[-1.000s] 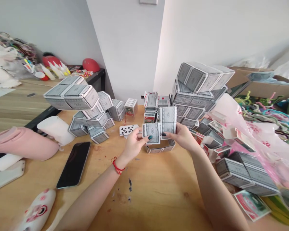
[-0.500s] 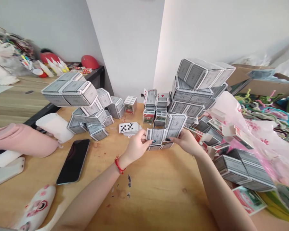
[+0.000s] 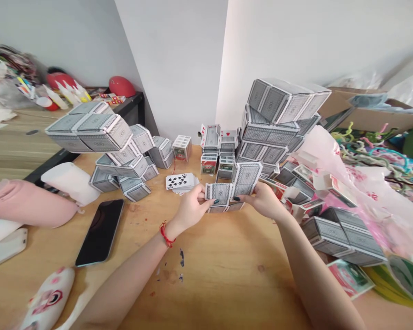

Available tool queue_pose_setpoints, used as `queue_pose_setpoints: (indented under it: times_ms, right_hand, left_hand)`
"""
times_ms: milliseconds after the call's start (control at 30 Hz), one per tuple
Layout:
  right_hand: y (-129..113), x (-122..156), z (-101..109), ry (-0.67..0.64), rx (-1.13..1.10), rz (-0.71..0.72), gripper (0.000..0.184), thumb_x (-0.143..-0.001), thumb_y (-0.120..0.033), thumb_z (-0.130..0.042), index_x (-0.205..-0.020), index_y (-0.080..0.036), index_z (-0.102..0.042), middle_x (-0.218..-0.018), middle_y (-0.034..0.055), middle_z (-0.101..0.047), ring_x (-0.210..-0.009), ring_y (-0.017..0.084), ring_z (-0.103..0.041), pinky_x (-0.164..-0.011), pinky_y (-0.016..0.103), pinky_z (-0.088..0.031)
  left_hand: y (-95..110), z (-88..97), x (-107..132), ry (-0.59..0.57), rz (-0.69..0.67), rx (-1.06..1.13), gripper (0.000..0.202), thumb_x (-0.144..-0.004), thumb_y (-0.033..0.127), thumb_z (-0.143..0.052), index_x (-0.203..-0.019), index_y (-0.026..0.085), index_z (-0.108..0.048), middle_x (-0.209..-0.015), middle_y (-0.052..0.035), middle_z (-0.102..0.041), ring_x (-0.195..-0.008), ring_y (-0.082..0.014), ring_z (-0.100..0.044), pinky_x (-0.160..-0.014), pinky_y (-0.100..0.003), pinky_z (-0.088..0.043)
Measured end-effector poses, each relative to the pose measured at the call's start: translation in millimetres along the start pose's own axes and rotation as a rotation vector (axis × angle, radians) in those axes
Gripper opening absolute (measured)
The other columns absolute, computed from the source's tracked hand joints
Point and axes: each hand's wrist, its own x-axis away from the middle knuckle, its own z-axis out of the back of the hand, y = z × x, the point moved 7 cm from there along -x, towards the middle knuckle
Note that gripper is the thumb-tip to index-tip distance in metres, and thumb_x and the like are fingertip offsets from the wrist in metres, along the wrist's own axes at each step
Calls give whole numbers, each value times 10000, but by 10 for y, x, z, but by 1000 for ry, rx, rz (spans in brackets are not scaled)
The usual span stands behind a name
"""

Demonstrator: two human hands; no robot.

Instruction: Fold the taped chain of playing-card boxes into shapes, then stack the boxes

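A small block of folded grey-backed playing cards (image 3: 233,189) is held just above the wooden table (image 3: 223,275) at its middle. My left hand (image 3: 192,210) pinches the block's left side and my right hand (image 3: 265,200) pinches its right side, with one card flap standing up at the top right. A loose pile of face-up cards (image 3: 180,182) lies just left of my left hand. Small card cubes (image 3: 214,151) stand right behind the block.
A tall stack of card blocks (image 3: 278,123) rises at the back right, another stack (image 3: 99,142) at the back left. A black phone (image 3: 101,231) lies at the left. More card blocks (image 3: 344,238) and a pink plastic bag (image 3: 365,192) crowd the right.
Both hands have lowered the card block toward the table, and the upper card flap has tilted to the right. The view has shifted slightly.
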Motion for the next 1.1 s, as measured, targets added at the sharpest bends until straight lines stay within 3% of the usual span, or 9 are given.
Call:
queue_pose_setpoints:
  times_ms: [500,833,933,1100]
  right_hand:
    - [48,-15,-31,-14,-15,5,187,-693,-248,-656,-859,-166,-674,-850,42,-723,-802,241,-657,-763,356,-531]
    - [17,5,-2,-56,45,19,170,-710,-223,-635,-861,-173,-694,-890,43,-735,-845,254,-663,-762,354,-522]
    - [4,12,-10,-49,43,26,178,-711,-197,-622,-875,-176,-689,-914,47,-729,-879,260,-661,-791,362,-518]
    - [4,10,-41,-43,67,43,187,-711,-176,-611,-881,-170,-689,-938,63,-720,-905,264,-655,-822,377,-505]
  left_hand:
    - [-46,7,-18,3,19,45,289,-731,323,-694,-730,193,-436,-678,-18,-678,-638,-158,-650,-566,-241,-480]
    - [38,10,0,5,-68,-101,165,-766,234,-645,-746,182,-490,-736,-24,-689,-712,-180,-671,-625,-259,-496]
    - [37,6,4,-2,-79,-137,109,-776,225,-632,-815,174,-545,-763,-33,-696,-721,-189,-676,-633,-269,-511]
    - [36,3,5,-20,-120,-142,270,-775,218,-637,-1034,170,-579,-965,-64,-709,-812,-205,-691,-720,-303,-543]
